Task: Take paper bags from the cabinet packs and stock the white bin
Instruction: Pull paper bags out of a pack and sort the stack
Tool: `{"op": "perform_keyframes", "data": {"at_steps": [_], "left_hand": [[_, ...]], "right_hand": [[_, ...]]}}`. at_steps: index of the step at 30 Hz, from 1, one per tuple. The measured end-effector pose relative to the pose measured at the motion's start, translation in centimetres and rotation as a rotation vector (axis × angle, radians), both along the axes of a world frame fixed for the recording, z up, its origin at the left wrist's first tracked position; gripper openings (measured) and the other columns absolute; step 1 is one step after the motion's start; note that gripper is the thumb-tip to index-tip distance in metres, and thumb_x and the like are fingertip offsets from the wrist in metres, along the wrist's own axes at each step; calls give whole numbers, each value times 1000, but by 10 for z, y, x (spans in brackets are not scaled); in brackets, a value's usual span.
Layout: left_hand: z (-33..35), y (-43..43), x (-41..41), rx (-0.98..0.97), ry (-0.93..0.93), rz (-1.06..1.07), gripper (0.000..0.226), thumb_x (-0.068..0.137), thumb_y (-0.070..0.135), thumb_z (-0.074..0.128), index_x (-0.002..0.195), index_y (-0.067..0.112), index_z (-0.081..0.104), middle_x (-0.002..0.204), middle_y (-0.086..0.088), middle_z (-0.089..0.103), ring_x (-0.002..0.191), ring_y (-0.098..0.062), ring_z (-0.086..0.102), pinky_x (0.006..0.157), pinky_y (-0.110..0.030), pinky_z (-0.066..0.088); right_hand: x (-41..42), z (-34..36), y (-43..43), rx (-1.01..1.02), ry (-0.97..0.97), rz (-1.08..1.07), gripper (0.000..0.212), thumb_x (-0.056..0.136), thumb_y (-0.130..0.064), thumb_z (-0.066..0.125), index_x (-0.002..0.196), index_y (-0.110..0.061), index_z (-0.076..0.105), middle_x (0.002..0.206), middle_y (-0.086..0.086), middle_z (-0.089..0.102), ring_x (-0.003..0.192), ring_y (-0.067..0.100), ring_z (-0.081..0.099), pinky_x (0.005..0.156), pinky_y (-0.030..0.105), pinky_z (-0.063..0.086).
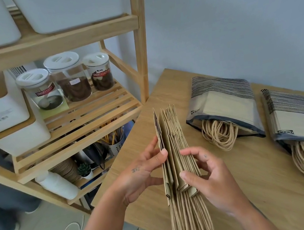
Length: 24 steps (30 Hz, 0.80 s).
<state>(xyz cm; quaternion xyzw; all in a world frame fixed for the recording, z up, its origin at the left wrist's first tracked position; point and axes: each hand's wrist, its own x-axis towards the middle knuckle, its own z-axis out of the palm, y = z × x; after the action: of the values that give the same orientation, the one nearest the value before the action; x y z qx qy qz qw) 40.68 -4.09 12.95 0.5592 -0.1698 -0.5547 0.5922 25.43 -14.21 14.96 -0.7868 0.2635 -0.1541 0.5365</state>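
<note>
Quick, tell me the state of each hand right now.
Left hand: pinches the left side of the paper bags.
Right hand: grips the right side of the same bags, thumb and fingers curled.

A person holds a stack of folded paper bags (174, 151) on edge above the tabletop (258, 187). The left hand (142, 174) pinches the leftmost bags and the right hand (207, 181) curls round the other side. Two striped packs (225, 103) lie to the right, their twisted handles spilling out. The wooden shelf (87, 113) alongside carries three jars (70, 78), with white bins (70, 6) above.
</note>
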Motion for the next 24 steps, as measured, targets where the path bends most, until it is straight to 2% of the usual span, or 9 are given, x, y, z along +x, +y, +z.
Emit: {"op": "perform_keyframes", "data": {"at_steps": [5,11,12,14,15,16,17,19,24], "left_hand": [[-4,0,2,-3,17,-14,83,76,38,64,147,38,20,144,-1,42,125,-19,49,91,-46,52],[-4,1,3,-5,73,-14,86,73,39,64,146,39,19,152,0,30,137,-20,34,102,-53,42],[-4,1,3,-3,81,-10,86,72,39,64,146,38,20,153,0,30,137,-21,33,103,-54,40],[-4,1,3,-3,94,-2,84,73,37,64,146,37,21,151,-1,34,135,-21,38,102,-55,41],[-4,0,3,-5,96,-1,83,75,37,64,146,36,21,149,-1,37,132,-21,40,101,-54,42],[-4,0,3,-5,95,-1,82,77,37,65,146,36,21,146,0,41,130,-20,43,100,-53,44],[-4,-1,3,-6,89,-3,82,78,37,65,146,36,21,145,1,42,128,-19,44,99,-52,45],[-5,-2,3,-5,79,-11,83,75,38,64,146,38,21,150,0,35,133,-21,39,102,-54,41],[-8,-4,3,-18,92,-17,80,73,36,63,145,38,27,142,-3,47,126,-22,48,89,-45,53]], "right_hand": [[-2,9,2,39,4,33,33,83,-12,65,99,-41,64,105,-19,67,97,42,58,84,31,47],[-5,15,3,38,31,108,40,91,-11,53,101,-48,64,102,-14,67,97,-13,58,95,10,39],[-5,15,4,57,32,123,42,92,-7,50,104,-45,62,107,-15,63,111,2,51,73,1,34],[-7,14,2,39,62,144,46,95,-5,45,109,-46,60,118,-13,58,117,31,31,95,20,24],[-6,12,2,6,77,162,50,95,-5,43,110,-50,60,122,-10,58,120,33,33,84,9,11],[-6,11,2,-26,81,183,55,95,-5,41,110,-54,59,129,-8,55,126,20,39,103,19,15],[-5,12,3,-56,80,205,58,96,-4,40,108,-59,57,136,-9,49,130,-7,33,102,1,27],[-5,12,2,-88,86,229,62,96,-5,39,104,-64,54,141,-18,36,115,-39,9,98,-10,10],[-7,11,0,-85,133,216,44,97,-18,40,97,-58,57,136,-6,50,124,-26,22,89,-9,14]]}}
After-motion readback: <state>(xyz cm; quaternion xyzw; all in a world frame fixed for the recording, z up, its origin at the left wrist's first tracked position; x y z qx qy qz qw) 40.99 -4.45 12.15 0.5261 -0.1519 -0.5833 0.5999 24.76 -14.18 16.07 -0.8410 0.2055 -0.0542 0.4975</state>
